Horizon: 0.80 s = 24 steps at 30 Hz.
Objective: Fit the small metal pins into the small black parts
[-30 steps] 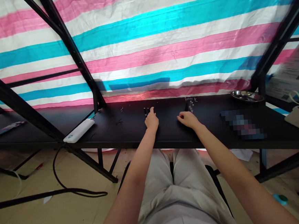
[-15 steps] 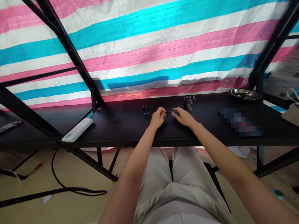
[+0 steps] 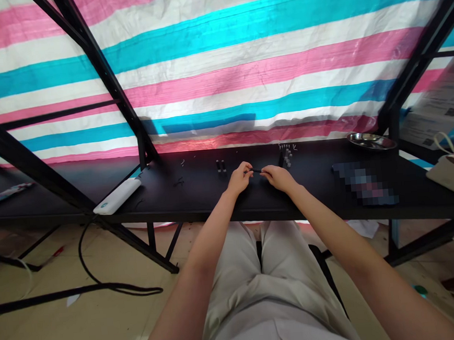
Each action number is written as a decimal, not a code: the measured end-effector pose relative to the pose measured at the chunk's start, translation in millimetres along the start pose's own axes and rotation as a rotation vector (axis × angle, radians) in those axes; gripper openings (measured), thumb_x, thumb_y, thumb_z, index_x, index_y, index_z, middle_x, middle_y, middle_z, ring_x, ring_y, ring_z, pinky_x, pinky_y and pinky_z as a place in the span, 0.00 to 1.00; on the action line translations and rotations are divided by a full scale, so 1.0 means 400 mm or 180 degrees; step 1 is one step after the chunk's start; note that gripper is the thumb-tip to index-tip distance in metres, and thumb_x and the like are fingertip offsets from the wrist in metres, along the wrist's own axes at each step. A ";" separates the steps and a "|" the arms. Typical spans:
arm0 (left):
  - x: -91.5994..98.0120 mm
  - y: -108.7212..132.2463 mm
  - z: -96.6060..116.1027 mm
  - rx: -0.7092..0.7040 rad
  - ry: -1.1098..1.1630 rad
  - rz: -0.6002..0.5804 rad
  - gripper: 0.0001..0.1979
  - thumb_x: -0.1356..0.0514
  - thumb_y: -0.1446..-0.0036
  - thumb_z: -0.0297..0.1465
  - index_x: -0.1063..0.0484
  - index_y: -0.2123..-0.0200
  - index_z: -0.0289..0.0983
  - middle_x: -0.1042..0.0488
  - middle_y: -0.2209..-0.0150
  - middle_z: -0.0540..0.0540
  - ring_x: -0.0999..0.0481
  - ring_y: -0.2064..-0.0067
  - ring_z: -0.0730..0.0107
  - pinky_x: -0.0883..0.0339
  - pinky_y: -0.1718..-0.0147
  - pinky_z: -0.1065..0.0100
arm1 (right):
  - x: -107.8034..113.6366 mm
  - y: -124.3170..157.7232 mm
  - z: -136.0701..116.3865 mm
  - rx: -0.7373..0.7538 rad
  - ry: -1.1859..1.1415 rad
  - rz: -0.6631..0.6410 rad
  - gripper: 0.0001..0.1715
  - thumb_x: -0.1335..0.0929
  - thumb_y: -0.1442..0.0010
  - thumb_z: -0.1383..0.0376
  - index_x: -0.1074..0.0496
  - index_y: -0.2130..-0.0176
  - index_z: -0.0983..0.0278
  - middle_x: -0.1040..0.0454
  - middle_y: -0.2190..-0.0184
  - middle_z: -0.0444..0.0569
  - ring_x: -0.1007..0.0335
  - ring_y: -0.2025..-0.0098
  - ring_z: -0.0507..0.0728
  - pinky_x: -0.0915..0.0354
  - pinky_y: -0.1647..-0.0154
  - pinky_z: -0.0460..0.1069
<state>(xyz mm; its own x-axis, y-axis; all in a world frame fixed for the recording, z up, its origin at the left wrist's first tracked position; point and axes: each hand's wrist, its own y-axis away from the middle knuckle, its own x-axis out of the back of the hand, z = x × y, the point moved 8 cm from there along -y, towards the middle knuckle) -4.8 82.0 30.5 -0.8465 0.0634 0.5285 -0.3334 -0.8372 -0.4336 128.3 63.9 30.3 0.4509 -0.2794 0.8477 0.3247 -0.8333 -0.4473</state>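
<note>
Between my two hands a thin black tube-like stick [image 3: 256, 170] lies level, just above the dark tabletop. My left hand [image 3: 241, 178] pinches its left end. The fingers of my right hand [image 3: 277, 176] close round its right end. Beyond my left hand, two short black tubes with pale ends [image 3: 221, 166] stand side by side. Past my right hand is a group of similar black tubes with grey ends [image 3: 287, 157], partly hidden behind it. Several tiny white pieces [image 3: 287, 147] lie at the back of that group.
A shiny metal dish [image 3: 371, 141] stands at the back right of the black table [image 3: 190, 204]. Nearer is a blurred-out flat item [image 3: 365, 184]. A white power bank-like box [image 3: 118, 196] lies left, and a beige bag [image 3: 453, 173] far right. Black frame posts slant upward on both sides.
My right-hand fingers have closed further over the stick's right end, covering the grey tip that showed before. My left hand stays almost in place.
</note>
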 end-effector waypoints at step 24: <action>0.025 0.008 0.035 -0.0062 -0.0746 0.0220 0.09 0.54 0.37 0.33 0.39 0.68 0.38 0.33 0.76 0.52 0.32 0.74 0.73 0.41 0.69 0.72 | -0.011 -0.006 -0.013 0.0279 0.0142 0.0160 0.17 0.42 0.35 0.59 0.27 0.61 0.63 0.25 0.63 0.52 0.30 0.61 0.55 0.38 0.62 0.47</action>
<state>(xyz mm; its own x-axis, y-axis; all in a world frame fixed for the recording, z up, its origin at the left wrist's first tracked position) -8.5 72.3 44.6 -0.7489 -0.1233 0.6511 -0.2880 -0.8244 -0.4873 121.1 64.7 29.2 0.4315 -0.3424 0.8346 0.3749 -0.7734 -0.5111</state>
